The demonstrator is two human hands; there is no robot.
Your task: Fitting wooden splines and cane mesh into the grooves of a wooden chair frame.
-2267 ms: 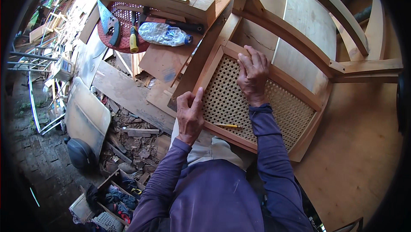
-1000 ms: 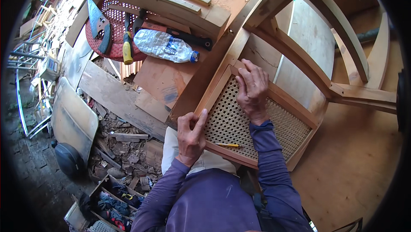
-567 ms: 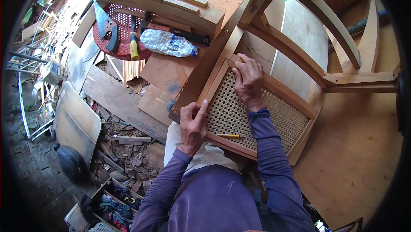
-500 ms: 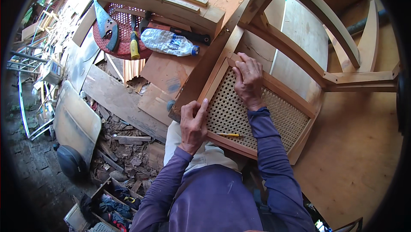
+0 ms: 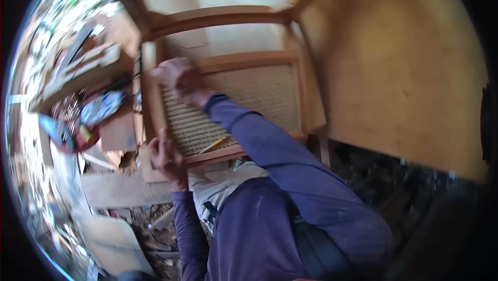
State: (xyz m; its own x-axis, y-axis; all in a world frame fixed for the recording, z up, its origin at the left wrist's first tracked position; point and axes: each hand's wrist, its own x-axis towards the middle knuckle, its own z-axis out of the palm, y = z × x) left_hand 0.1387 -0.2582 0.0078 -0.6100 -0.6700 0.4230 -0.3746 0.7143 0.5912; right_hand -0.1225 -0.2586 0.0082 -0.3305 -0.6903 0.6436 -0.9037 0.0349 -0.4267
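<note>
A wooden frame (image 5: 249,60) with a woven cane panel (image 5: 259,94) lies before me, set within a larger wooden chair-like frame (image 5: 223,16). My right hand (image 5: 182,81) is closed at the frame's upper left corner, its fingers blurred by motion. At the lower left corner, my left hand (image 5: 168,159) curls against the edge with its thumb pointing up. A yellow pencil (image 5: 213,144) rests on the cane near the front rail. What lies under my right fingers is hidden.
On the left, a clear plastic bottle (image 5: 102,107), a yellow-handled tool (image 5: 86,134) and a blue handsaw (image 5: 54,128) lie beside curved wood pieces (image 5: 83,73). A plywood panel (image 5: 399,73) stands at the right. Scraps litter the ground below.
My view has swung to the right, so the frame now looks squarer to me. My right hand has shifted onto the frame's upper left corner, and my left hand sits at the lower left corner.
</note>
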